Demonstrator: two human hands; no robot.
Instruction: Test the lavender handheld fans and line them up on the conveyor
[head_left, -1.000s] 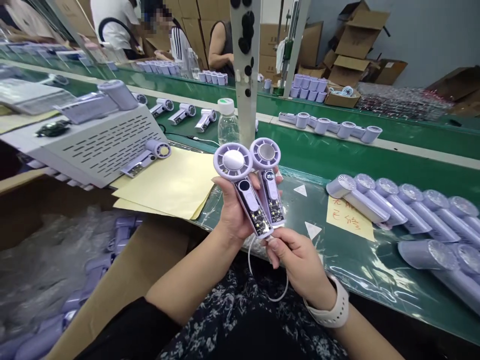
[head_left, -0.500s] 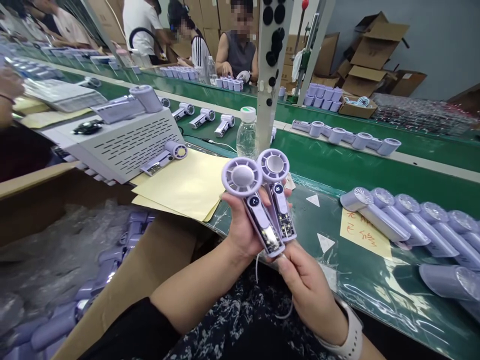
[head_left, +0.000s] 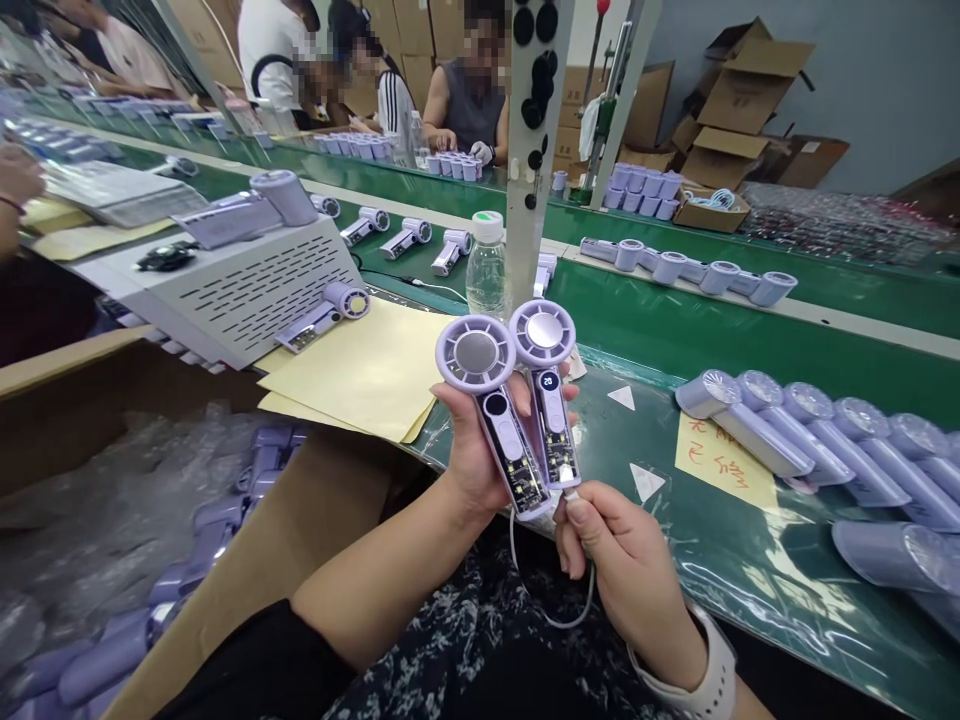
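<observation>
Two purple handheld fans are held side by side in my left hand (head_left: 474, 455), fingers wrapped round their handles. The left fan (head_left: 511, 455) has a dark round display. On the right fan (head_left: 553, 415) the display reads 20. My right hand (head_left: 619, 545) pinches the plug of a white cable (head_left: 555, 624) at the bottom end of the right fan. The cable loops below both fans. Clear windows on the handles show circuit boards.
A bottle (head_left: 487, 265) stands behind the fans by a metal post (head_left: 529, 150). Left are yellow sheets (head_left: 360, 370), a vented metal box (head_left: 255, 290) and a carton of fans (head_left: 322, 520). Wrapped fans (head_left: 780, 440) line the right. People work across the line.
My right hand has shifted from the left fan's bottom end to the right fan's. The left fan's display has gone dark, and more of the cable loop shows.
</observation>
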